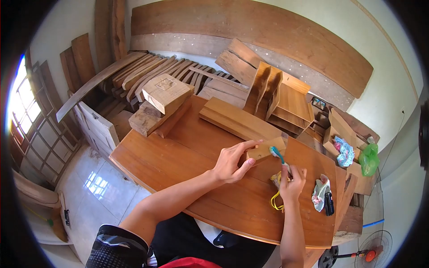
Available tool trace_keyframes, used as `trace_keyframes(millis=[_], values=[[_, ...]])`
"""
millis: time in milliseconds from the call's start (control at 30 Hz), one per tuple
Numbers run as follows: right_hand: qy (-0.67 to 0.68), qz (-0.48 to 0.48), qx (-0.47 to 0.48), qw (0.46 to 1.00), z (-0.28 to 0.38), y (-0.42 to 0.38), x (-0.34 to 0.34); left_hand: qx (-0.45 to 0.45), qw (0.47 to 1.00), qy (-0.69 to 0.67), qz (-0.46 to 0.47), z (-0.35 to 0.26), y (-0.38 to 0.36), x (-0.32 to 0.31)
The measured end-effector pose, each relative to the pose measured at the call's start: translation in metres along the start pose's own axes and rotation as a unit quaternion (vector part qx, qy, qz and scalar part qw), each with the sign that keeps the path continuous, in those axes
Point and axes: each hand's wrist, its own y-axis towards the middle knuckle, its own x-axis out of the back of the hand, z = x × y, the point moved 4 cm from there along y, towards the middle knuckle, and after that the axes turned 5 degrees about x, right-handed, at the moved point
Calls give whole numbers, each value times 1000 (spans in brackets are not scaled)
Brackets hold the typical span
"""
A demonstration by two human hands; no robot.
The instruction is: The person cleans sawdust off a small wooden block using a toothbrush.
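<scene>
In the head view, my left hand [233, 162] grips the near end of a small wooden block [262, 151], thumb in front and fingers behind. My right hand [292, 181] is closed around the handle of a toothbrush [278, 154] with a teal head. Its bristles are at the block's upper face, near the right end. Just left of my right hand, a yellow strap [276, 202] and a small bundle, partly hidden by my fingers, lie on the wooden table [210, 192].
A long wooden beam [237, 118] lies behind the block. Stacked timber blocks [165, 91] stand at the back left, a wooden desk organizer [288, 105] at the back right. On the right are a crumpled cloth [320, 192], a black object [329, 204] and a green plastic bag [369, 159].
</scene>
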Motion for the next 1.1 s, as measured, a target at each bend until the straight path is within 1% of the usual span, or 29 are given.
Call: trace_keyframes(millis=[33, 67, 167, 200, 233, 300, 400, 467, 500, 533, 633, 667, 700, 733, 767, 833, 867, 967, 1000, 1067, 1100], values=[[3, -8, 2, 1000, 3, -3, -1, -4, 1000, 3, 1, -1, 0, 0], [34, -11, 15, 999, 7, -3, -4, -7, 1000, 5, 2, -1, 0, 0], [41, 13, 19, 999, 7, -2, -5, 2, 1000, -1, 6, 5, -3, -1], [2, 13, -11, 1000, 3, 1, 0, 28, 999, 0, 24, 4, -4, 0], [-7, 6, -20, 1000, 0, 1, 1, 53, 998, 2, 42, 3, -3, 2], [-22, 0, -27, 999, -3, -2, 0, 48, 998, 1, 47, 7, -3, 1], [65, 11, 28, 997, 32, 3, -4, 54, 997, -8, 58, 4, -4, -1], [11, 5, 0, 1000, 20, 3, 0, 46, 997, -13, 63, 3, -3, -3], [-12, 2, -12, 1000, 12, 5, 1, 23, 998, -5, 56, 5, -1, -4], [-71, 18, -50, 996, -4, 5, 3, 3, 999, 5, 48, 5, -2, -3], [-77, 8, -61, 995, -7, 3, 6, 6, 999, 18, 47, 0, -2, -2], [-44, 18, -34, 998, 5, 5, 1, 16, 999, 1, 41, -2, -2, -3], [-12, 27, -7, 1000, 20, 7, 2, 38, 998, 0, 54, -6, -2, -2], [20, 34, 22, 999, 32, 10, 0, 19, 999, 2, 41, -3, -2, -3], [14, 33, 19, 999, 35, 11, -1, 0, 1000, 2, 30, 0, -2, -5], [-3, 31, 12, 999, 26, 11, 2, 13, 999, 7, 33, 1, -2, -4], [-48, 44, -27, 998, 8, 7, 4, 17, 999, 8, 34, 1, -1, -3], [-33, -5, -95, 995, -20, 2, 7, 27, 999, 12, 36, 3, -2, -3], [-32, -17, -62, 997, -17, 0, 5, 33, 998, 14, 42, 2, -3, -3], [16, -1, -24, 1000, 7, 3, 3, 38, 998, 17, 56, 2, -3, -3], [40, 7, -7, 999, 21, 3, 0, 26, 998, 17, 52, 2, -1, -3]])
